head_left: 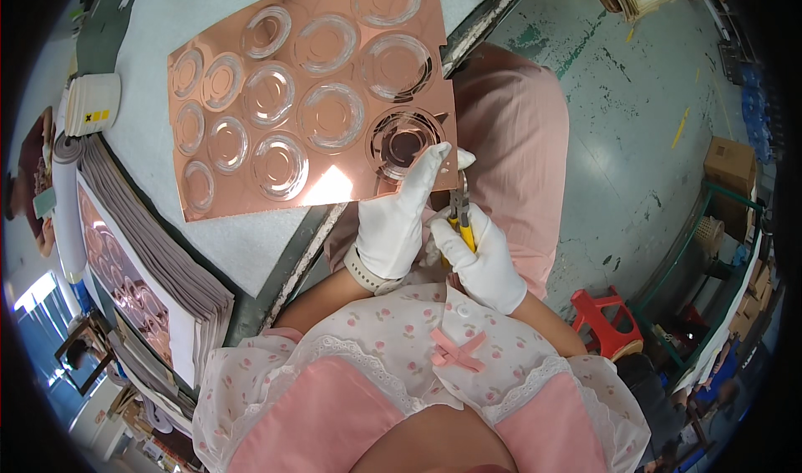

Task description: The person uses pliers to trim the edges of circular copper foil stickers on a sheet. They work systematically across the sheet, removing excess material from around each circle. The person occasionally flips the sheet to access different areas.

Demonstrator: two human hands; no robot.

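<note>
A thin, shiny copper-coloured sheet (pixel 327 79) carries rows of pressed round ring shapes. My left hand (pixel 394 222), in a white glove with a watch at the wrist, grips the sheet near its lower right corner, thumb on top and fingers underneath. In my right hand (pixel 484 264), also white-gloved, is a pair of pliers or cutters (pixel 465 227) with yellow handles. Its metal jaws point up at the sheet's edge beside my left thumb. Whether they close on the metal I cannot tell. My left fingers are mostly hidden below the sheet.
Under the sheet lies a pale covered table (pixel 225 247) with a dark worn edge. On the left stands a stack of grey layers (pixel 159 239) with another copper sheet (pixel 125 281) against it. A red plastic stool (pixel 603 318), a green rack (pixel 668 293) and a cardboard box (pixel 729 162) are to the right.
</note>
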